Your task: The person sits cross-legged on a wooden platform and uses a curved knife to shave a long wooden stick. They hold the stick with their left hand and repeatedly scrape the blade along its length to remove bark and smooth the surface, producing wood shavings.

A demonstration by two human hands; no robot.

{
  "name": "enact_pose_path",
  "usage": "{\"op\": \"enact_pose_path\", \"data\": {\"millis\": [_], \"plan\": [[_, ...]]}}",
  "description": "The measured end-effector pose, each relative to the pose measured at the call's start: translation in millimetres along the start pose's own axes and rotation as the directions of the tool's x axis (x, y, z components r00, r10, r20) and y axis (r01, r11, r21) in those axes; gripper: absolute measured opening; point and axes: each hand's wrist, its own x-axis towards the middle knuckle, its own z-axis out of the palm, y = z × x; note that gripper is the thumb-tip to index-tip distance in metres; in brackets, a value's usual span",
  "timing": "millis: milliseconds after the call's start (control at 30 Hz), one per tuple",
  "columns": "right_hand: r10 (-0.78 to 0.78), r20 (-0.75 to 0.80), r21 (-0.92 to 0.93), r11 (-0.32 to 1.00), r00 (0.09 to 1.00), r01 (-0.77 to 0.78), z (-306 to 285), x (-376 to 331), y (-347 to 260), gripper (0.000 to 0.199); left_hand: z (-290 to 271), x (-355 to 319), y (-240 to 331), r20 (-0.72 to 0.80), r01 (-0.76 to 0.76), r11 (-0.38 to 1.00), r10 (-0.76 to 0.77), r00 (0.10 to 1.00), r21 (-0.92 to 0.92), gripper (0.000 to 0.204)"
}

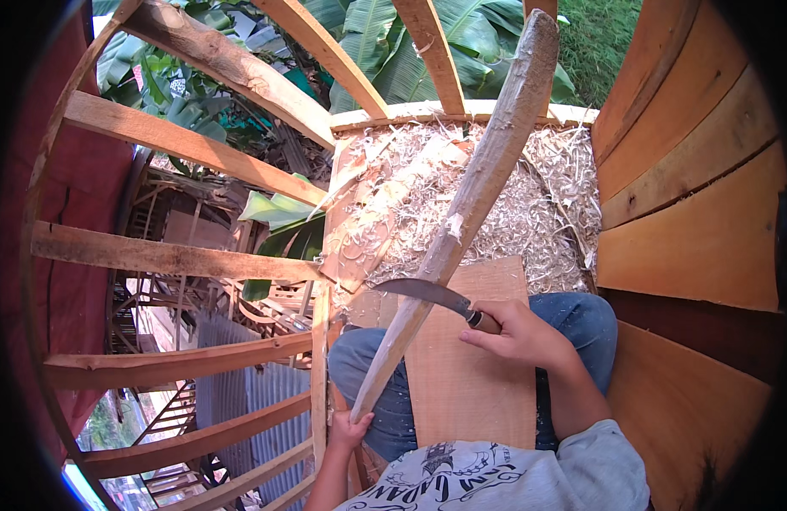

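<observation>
A long, roughly peeled wooden pole (470,204) slants across my lap, its thick end far off and to the right. My left hand (350,428) is closed around its thin near end. In my right hand (523,333) is a knife (427,292) with a dark curved blade and a brown handle. The blade lies across the pole's upper side, its tip pointing left. Whether the edge bites into the wood, I cannot tell. Beneath them a flat wooden board (470,375) rests over my crossed legs.
Curly wood shavings (512,213) cover the floor ahead. Wooden railing slats (180,255) stand along the left and front, with banana leaves (376,51) beyond. A plank wall (683,247) closes the right side. Corrugated metal sheets (266,400) show below on the left.
</observation>
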Motion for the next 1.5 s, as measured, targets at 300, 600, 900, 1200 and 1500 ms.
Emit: {"op": "enact_pose_path", "data": {"millis": [300, 600, 900, 1200, 1500], "plan": [[0.225, -0.311, 0.563, 0.826, 0.923, -0.011, 0, 0, 10, 0.016, 0, 2, 22, -0.018, 0.008, 0.998, -0.007, 1.000, 0.063, 0.036], [-0.049, -0.595, -0.038, 0.999, 0.802, 0.033, 0, 0, 2, 0.018, 1, 0, 17, -0.022, 0.015, 0.999, -0.015, 1.000, 0.030, 0.035], [0.235, -0.294, 0.490, 0.869, 0.927, -0.065, -11, -6, -1, 0.021, 6, -4, 22, -0.087, -0.033, 0.989, 0.046, 0.995, 0.141, 0.033], [-0.027, -0.664, 0.021, 0.998, 0.747, 0.054, -5, -3, 2, 0.019, 6, -3, 37, -0.130, -0.126, 0.988, 0.137, 0.982, 0.083, 0.040], [-0.006, -0.221, 0.249, 0.967, 0.975, 0.062, 8, -3, 14, 0.032, 8, -3, 22, -0.128, -0.043, 0.988, 0.063, 0.990, 0.151, 0.034]]}}
